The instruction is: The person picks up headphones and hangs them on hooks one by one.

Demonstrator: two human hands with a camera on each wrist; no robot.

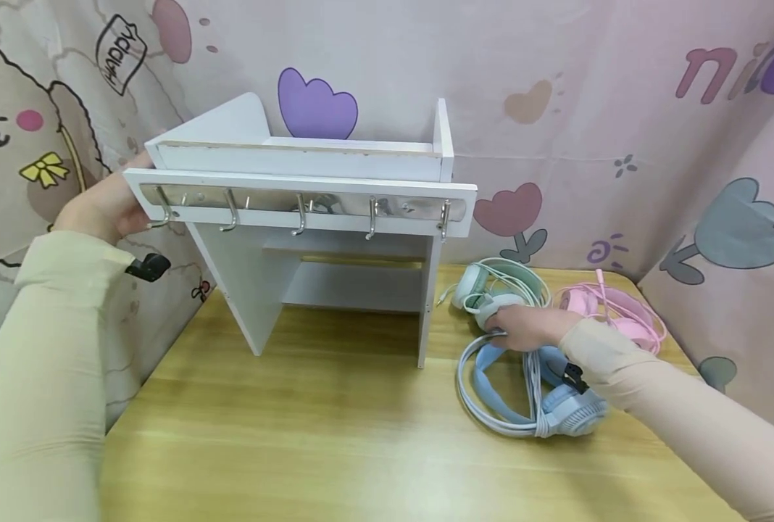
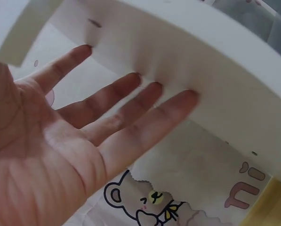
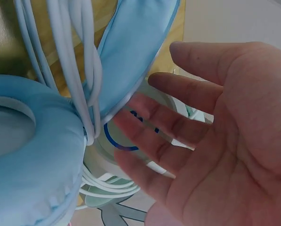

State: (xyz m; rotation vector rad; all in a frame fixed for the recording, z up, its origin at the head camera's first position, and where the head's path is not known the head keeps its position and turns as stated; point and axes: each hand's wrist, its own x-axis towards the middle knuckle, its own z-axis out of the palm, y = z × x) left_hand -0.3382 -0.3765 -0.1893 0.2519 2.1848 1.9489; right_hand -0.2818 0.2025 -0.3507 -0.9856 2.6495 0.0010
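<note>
A white desktop shelf (image 1: 230,275) with a row of metal hooks (image 1: 300,215) on its front bar stands on the wooden table, its base partly tilted. My left hand (image 1: 103,206) is at its left side; in the left wrist view, its spread fingertips (image 2: 185,101) touch the white panel (image 2: 215,106). On the right, my right hand (image 1: 530,326) reaches between light blue headphones (image 1: 566,409) and pale green headphones (image 1: 472,286). The right wrist view has its fingers (image 3: 149,110) extended beside the blue headband (image 3: 135,42), not curled round anything.
Pink headphones (image 1: 635,330) with a microphone lie at the table's (image 1: 335,449) right rear. Bundled cables (image 1: 530,377) cross the blue headphones. A printed curtain (image 1: 596,109) hangs behind and along both sides.
</note>
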